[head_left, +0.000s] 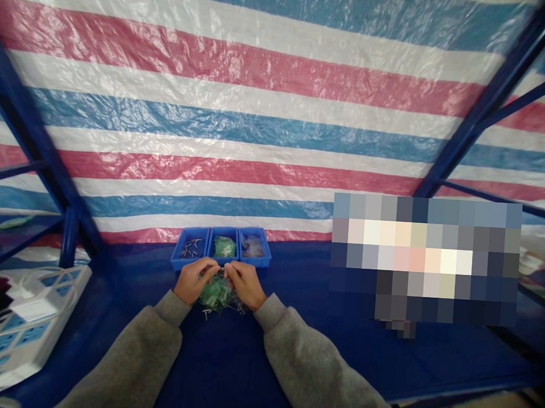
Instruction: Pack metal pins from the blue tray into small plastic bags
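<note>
My left hand (196, 280) and my right hand (246, 283) meet fingertip to fingertip over the blue table. Both are closed in a pinch, with a small dark or metallic piece between them, too small to make out. Right below lies a loose pile of green and pale plastic pieces (216, 296), mixed with thin metallic ones. Just beyond my fingers stand three joined blue bins. Thin metal pieces like screws (192, 247) lie in the left bin, small green pieces (224, 246) in the middle one, and pale translucent pieces (252, 246) in the right one.
A large white power strip (47, 338) with a white plug adapter (36, 300) and cables lies at the left. Blue metal posts (41, 134) rise on both sides. A striped plastic sheet (259, 123) hangs behind the table. A pixelated patch hides the right side.
</note>
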Action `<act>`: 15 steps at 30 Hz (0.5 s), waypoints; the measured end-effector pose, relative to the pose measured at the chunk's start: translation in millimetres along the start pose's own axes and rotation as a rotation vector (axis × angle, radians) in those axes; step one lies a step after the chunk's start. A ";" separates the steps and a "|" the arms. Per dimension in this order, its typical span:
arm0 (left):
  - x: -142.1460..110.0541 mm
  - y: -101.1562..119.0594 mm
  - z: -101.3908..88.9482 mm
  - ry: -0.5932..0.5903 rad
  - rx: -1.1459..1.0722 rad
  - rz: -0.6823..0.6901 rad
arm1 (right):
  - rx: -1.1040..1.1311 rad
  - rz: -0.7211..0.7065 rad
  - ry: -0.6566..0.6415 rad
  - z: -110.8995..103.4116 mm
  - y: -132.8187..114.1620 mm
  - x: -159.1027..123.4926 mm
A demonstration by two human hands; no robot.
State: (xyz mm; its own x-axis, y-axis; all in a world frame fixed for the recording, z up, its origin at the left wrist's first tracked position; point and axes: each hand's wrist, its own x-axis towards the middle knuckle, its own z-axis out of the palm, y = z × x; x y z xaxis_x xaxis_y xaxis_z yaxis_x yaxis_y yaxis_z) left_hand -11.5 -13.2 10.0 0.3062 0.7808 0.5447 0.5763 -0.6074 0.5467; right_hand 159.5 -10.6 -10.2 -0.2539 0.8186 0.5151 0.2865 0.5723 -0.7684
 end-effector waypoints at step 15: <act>-3.6 -2.8 4.6 0.072 0.006 0.064 | 0.036 0.024 0.025 3.0 3.3 -0.5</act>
State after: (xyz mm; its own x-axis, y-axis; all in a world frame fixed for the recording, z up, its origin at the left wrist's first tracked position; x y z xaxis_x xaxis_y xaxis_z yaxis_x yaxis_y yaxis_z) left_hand -10.8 -13.6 3.5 0.2872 0.7274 0.6232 0.5622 -0.6548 0.5053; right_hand 157.8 -9.3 -14.0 -0.2240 0.8332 0.5055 0.2584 0.5509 -0.7936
